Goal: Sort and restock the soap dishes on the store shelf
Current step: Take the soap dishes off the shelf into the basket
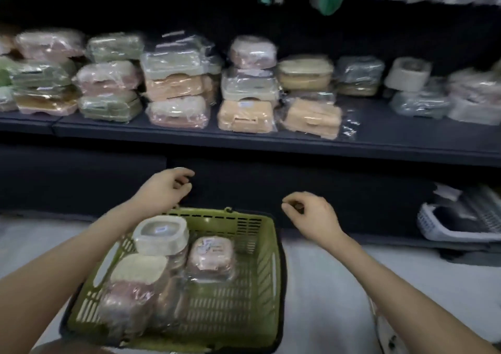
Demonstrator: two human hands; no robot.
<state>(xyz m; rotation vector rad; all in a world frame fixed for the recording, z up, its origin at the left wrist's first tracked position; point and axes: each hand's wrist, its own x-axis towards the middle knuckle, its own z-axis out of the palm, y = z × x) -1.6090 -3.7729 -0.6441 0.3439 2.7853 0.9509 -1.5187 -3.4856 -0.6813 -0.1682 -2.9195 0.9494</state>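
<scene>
**Hovering both hands over the basket, nothing picked yet**

Left hand [165,188] is mid-frame, above the far rim of the green basket [267,258]. Fingers loosely curled, empty. Right hand [311,212] is right of centre, off the basket's far right corner, also loosely curled. I see nothing in it. Neither touches anything.

Stock to shelve is in the basket, lower centre, packed into its left half. The right half shows bare mesh. My read: the basket is parked directly below the shelf [271,142], so each lift is short and straight up-frame.

Orientation:
- Basket long axis runs bottom of frame toward the shelf, leaning slightly right.
- Cream dish [161,234] sits on top of the pile, recessed face up, long axis roughly left-right. It's the easiest first grab.
- Pink wrapped dish [211,256] is just right of it, near-square, label face up. I can't call a long axis.
- The lower wrapped pieces are blurred and I can't read their pose.

Shelf stacks span the upper half of the frame, dishes lying flat with long axes along the shelf edge. Colours are mixed within stacks, so sorting isn't done. The orange dish [245,116] at centre sits square to the edge. The peach dish [311,117] to its right is skewed to the edge and lying loose, probably needs squaring.
</scene>
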